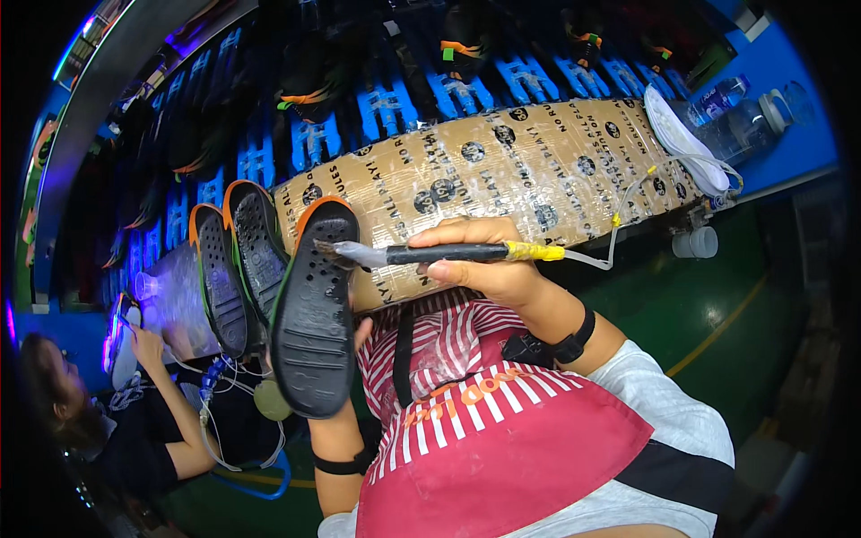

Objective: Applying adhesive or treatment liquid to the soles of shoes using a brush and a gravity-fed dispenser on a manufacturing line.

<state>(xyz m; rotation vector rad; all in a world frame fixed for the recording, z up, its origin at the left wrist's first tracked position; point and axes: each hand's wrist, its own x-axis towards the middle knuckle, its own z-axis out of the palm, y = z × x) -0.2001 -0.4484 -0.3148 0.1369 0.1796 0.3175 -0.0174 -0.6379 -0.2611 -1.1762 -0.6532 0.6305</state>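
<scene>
In my right hand (489, 269) is a glue brush (448, 254) with a black handle, yellow tape at its back end and a thin white tube running off it. The brush's bristles touch the upper part of a black shoe sole (314, 314) with an orange rim at the toe and a row of holes. My left hand (362, 333) supports this sole from beneath; most of that hand is hidden behind it, with a fingertip showing at the edge. Two similar soles, the nearer one (260, 247) and the farther one (220, 287), lie just left of it.
A cardboard-covered bench (529, 170) stretches across, with blue racks (386, 112) of dark shoes behind. At right lie a white insole-shaped piece (686, 143) and bottles (744, 125). A co-worker (67, 386) at left holds a white shoe (126, 345). Tubing (238, 386) hangs nearby.
</scene>
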